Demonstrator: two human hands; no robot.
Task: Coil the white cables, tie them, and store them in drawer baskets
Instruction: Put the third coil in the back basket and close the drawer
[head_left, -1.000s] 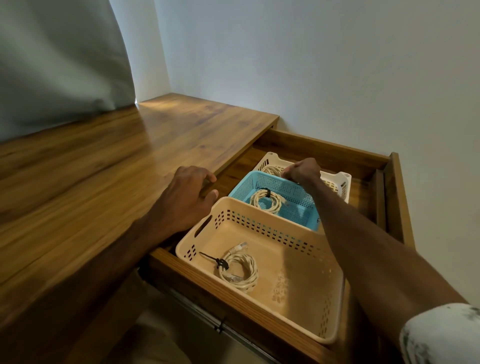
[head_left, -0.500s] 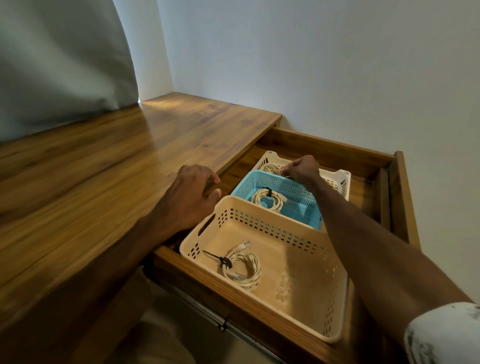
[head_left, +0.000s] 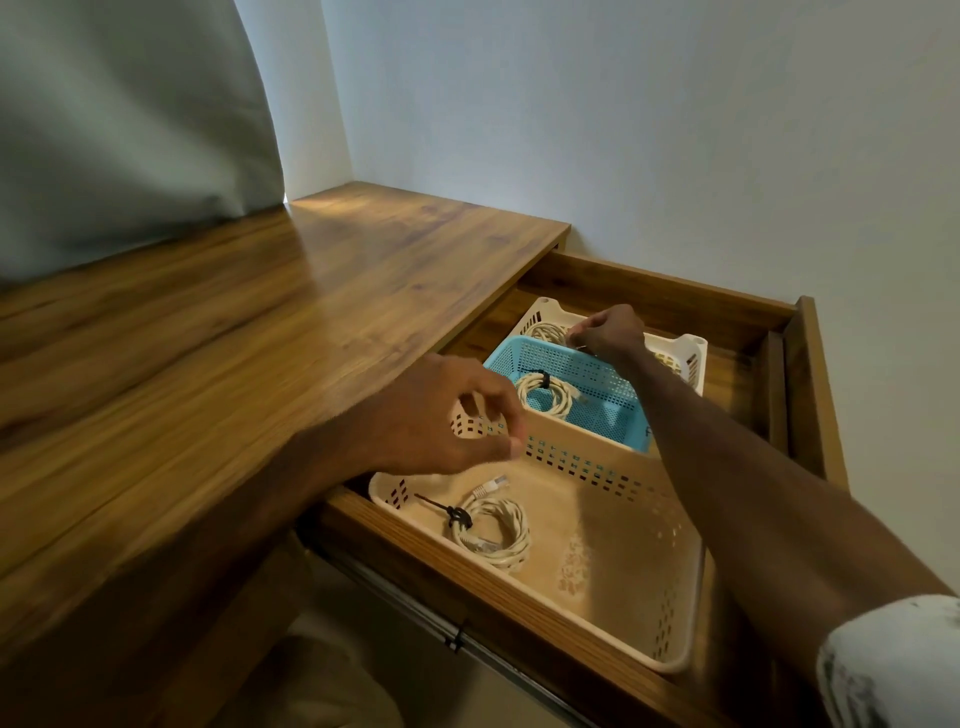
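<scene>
An open wooden drawer (head_left: 660, 293) holds three baskets in a row. The near beige basket (head_left: 602, 462) contains a coiled white cable (head_left: 496, 530) bound with a black tie. A second tied coil (head_left: 545, 395) lies in the blue basket (head_left: 602, 384) in the middle. The far white basket (head_left: 680, 351) holds a third coil (head_left: 545, 330). My right hand (head_left: 608, 332) reaches over the white basket, its fingertips pinched at that coil. My left hand (head_left: 452, 421) hovers over the beige basket's far left corner with fingers loosely curled, holding nothing.
The wooden desk top (head_left: 260, 338) stretches left of the drawer, with a grey curtain (head_left: 130, 130) hanging behind it. A pale wall (head_left: 675, 130) stands close behind and to the right of the drawer. The drawer's right side rail (head_left: 810, 384) is near my right forearm.
My left hand has lifted off the desk edge and moved right over the beige basket's corner. My right hand stays at the white basket.
</scene>
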